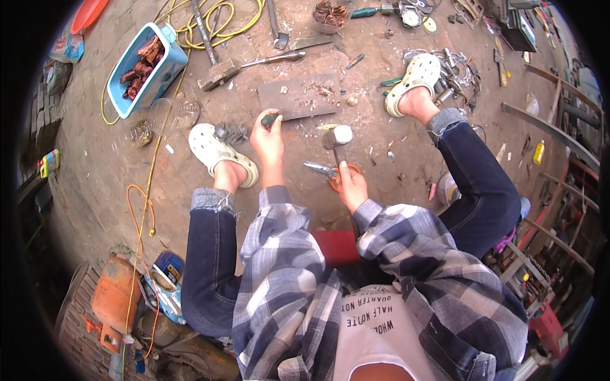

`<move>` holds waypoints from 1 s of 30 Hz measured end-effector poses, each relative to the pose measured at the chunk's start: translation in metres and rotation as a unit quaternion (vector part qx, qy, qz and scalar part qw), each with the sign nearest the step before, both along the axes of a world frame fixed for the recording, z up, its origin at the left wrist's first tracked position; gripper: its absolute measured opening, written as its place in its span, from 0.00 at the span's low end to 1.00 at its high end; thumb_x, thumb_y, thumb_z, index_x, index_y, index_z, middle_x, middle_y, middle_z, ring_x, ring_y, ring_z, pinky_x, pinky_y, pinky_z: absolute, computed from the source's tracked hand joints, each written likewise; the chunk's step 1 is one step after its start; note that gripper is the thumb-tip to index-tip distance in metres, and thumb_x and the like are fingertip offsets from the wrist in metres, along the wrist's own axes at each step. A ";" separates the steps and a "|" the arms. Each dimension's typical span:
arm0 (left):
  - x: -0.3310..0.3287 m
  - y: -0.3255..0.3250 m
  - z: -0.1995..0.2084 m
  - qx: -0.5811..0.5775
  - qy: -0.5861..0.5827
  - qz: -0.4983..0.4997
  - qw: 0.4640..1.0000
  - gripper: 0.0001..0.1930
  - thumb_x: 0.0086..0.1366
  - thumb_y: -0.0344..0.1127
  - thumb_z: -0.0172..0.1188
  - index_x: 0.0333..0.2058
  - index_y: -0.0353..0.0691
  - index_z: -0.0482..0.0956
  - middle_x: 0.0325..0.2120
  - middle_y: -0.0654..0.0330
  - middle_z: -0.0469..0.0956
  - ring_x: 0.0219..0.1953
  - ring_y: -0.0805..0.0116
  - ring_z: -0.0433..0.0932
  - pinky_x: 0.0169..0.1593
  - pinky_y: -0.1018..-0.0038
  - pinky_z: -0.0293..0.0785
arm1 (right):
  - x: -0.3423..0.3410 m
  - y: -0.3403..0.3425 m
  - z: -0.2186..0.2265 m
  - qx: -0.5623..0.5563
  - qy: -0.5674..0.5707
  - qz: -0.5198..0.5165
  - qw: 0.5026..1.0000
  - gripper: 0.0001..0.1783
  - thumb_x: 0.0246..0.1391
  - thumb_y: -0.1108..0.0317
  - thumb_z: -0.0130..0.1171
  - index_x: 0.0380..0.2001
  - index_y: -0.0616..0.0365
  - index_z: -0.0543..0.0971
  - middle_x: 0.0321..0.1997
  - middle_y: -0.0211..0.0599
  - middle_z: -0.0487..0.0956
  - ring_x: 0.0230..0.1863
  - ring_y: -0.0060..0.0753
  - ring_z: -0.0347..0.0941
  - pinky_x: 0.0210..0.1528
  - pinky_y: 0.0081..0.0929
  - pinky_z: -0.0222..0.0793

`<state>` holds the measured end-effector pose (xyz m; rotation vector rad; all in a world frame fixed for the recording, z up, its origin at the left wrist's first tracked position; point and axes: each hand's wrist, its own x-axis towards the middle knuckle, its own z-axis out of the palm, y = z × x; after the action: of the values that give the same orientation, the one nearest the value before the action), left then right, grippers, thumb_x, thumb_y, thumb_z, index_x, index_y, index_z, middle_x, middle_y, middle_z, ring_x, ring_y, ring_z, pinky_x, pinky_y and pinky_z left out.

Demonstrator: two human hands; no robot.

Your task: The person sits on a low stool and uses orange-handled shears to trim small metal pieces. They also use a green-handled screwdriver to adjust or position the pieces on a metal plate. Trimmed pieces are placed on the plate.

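Observation:
My left hand point(267, 141) is closed around a small dark green piece point(270, 119), held between thumb and fingers at the near left edge of a flat metal plate point(277, 95). What kind of piece it is, I cannot make out. Copper-coloured scraps point(316, 87) lie on the plate. In my right hand point(352, 187) is the handle of a hammer point(337, 136), whose blocky head points away from me, just short of the plate. Scissors with orange handles point(321, 168) lie on the ground, partly hidden by my right hand.
A blue tub point(175, 58) of copper scrap stands at the far left, beside a yellow hose point(238, 37). A sledgehammer point(220, 74) lies beyond the plate. Metal parts point(460, 70) are heaped by my right shoe point(416, 79). Metal frames point(553, 130) line the right side.

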<state>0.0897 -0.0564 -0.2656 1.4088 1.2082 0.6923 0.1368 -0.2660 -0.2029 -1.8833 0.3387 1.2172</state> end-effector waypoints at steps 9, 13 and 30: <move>0.000 0.000 -0.001 0.050 0.065 -0.029 0.996 0.09 0.53 0.24 0.63 0.34 0.38 0.79 0.29 0.58 0.79 0.31 0.69 0.77 0.38 0.74 0.72 | -0.008 0.008 0.009 0.035 -0.025 0.002 0.999 0.28 0.61 0.42 0.45 0.20 0.56 0.70 0.12 0.22 0.63 0.11 0.16 0.55 0.14 0.19 0.49; 0.000 0.000 0.000 0.049 0.070 -0.029 0.996 0.09 0.53 0.24 0.63 0.34 0.38 0.79 0.29 0.58 0.79 0.31 0.68 0.77 0.39 0.74 0.72 | -0.007 0.006 0.008 0.033 -0.021 0.006 0.999 0.28 0.61 0.42 0.45 0.20 0.56 0.70 0.12 0.23 0.63 0.11 0.16 0.56 0.14 0.19 0.50; 0.007 0.003 0.010 0.036 0.089 -0.052 0.994 0.08 0.53 0.24 0.63 0.34 0.37 0.79 0.30 0.57 0.79 0.32 0.69 0.77 0.39 0.74 0.72 | -0.003 0.015 0.026 0.051 -0.087 0.104 0.989 0.27 0.62 0.46 0.47 0.21 0.60 0.72 0.16 0.28 0.69 0.19 0.22 0.64 0.25 0.25 0.62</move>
<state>0.0965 -0.0535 -0.2551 1.6087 1.2484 0.5522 0.1333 -0.2512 -0.1774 -1.9549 -0.0150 1.1711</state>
